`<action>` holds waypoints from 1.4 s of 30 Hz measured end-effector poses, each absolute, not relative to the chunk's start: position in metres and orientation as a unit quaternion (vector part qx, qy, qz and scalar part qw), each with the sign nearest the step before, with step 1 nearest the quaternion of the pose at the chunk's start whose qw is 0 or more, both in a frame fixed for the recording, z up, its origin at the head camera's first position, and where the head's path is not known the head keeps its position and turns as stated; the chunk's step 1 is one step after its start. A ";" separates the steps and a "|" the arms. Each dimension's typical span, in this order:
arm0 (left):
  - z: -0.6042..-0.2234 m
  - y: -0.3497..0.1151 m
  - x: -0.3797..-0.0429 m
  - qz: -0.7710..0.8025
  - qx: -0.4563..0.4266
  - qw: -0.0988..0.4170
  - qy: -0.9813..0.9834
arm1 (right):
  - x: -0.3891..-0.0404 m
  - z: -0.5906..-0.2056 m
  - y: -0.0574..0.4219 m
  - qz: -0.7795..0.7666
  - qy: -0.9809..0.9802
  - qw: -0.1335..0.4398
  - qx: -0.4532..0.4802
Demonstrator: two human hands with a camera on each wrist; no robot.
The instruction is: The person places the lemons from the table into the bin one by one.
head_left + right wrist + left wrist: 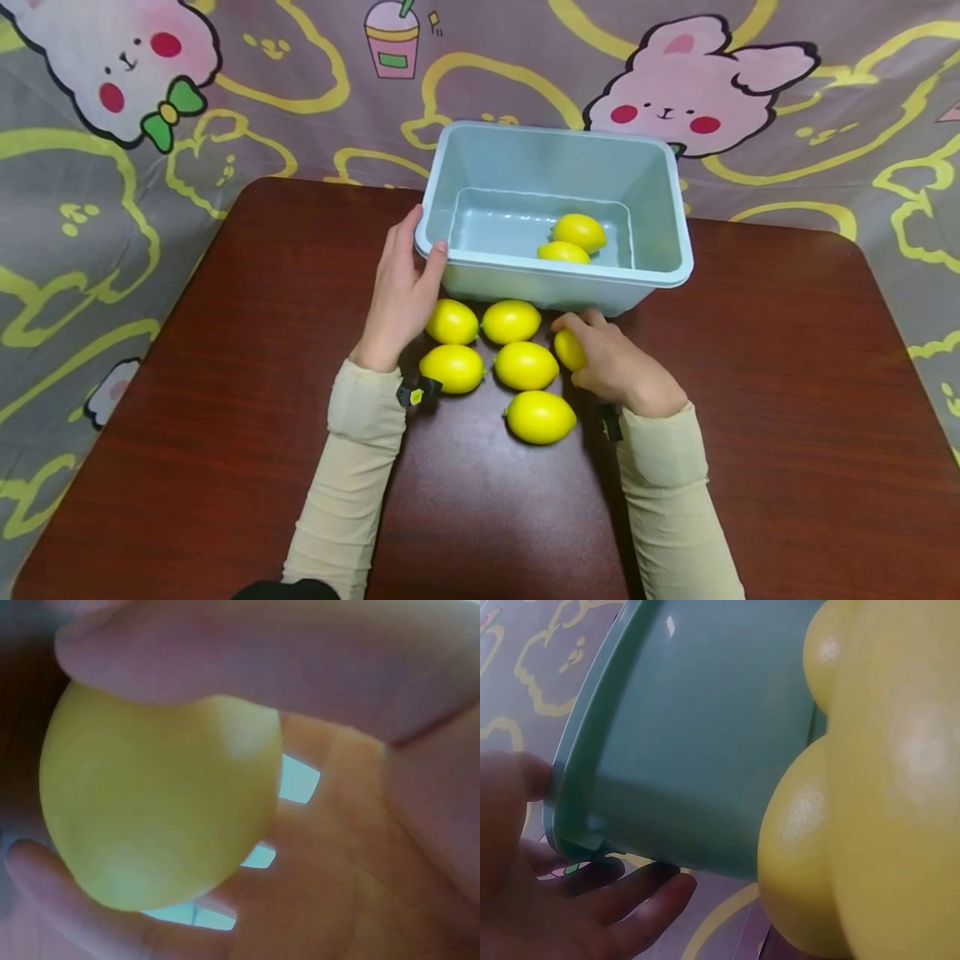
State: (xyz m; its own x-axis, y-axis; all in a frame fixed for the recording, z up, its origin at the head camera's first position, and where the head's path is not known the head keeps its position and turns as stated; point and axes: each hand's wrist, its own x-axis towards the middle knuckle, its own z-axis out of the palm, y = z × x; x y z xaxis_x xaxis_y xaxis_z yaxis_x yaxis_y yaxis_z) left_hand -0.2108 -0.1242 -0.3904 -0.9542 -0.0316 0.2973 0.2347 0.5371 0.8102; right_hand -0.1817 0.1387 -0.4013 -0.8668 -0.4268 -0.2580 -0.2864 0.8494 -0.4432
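Note:
A pale blue-green plastic bin (pixel 540 285) stands at the back of the table, with two lemons (pixel 579 233) inside on its right side. My left hand (pixel 397 296) grips the bin's front left corner, thumb on the rim and fingers along the outer side. In the left wrist view, the fingers (pixel 645 915) show beside the bin's wall (pixel 697 735). Just in front of the bin, my right hand (pixel 622 362) holds a lemon (pixel 568 350). The right wrist view has thumb and fingers curled round that lemon (pixel 157 795).
Several more lemons (pixel 527 365) lie loosely grouped on the dark brown table (pixel 772 400), between the forearms and the bin. Close behind the bin hangs a cartoon-patterned cloth (pixel 495 42), which also runs along both sides.

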 end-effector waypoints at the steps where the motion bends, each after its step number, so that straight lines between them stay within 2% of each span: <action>1: -0.390 -0.124 -0.211 -0.478 -0.058 0.139 -0.866 | -0.182 -0.402 0.138 -0.198 0.946 0.177 -0.188; 23: -0.393 -0.125 -0.210 -0.487 -0.058 0.134 -0.861 | -0.182 -0.406 0.136 -0.184 0.947 0.152 -0.217; 42: -0.391 -0.125 -0.210 -0.484 -0.060 0.139 -0.862 | -0.177 -0.390 0.140 -0.199 0.946 0.113 -0.228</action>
